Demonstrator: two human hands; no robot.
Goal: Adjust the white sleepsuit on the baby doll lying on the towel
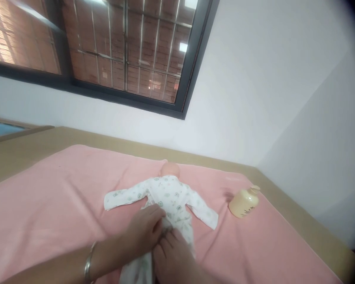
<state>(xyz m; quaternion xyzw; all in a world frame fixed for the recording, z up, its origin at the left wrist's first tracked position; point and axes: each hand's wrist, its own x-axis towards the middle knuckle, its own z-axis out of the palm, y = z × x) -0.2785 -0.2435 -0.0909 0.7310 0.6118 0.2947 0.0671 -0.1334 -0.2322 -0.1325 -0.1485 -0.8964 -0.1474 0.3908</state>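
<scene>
A baby doll [169, 169] lies on a pink blanket with its head toward the wall. It is dressed in a white romper [169, 194] with small printed figures, and both sleeves spread out to the sides. My left hand [146, 228], with a silver bangle on its wrist, pinches the romper's cloth near the doll's waist. Right beside it, my right hand [174, 252] has its fingers curled on the same garment, close to the left fingertips. The exact bit of cloth between the fingers is hidden. One trouser leg shows below my left wrist.
A pale yellow pump bottle [243, 203] stands on the pink blanket [56, 205] to the right. The blanket covers a wooden surface [112, 139] that meets the white wall [239, 86]. A dark-framed window [130, 51] with bars is above. At far left is a blue item [2, 128].
</scene>
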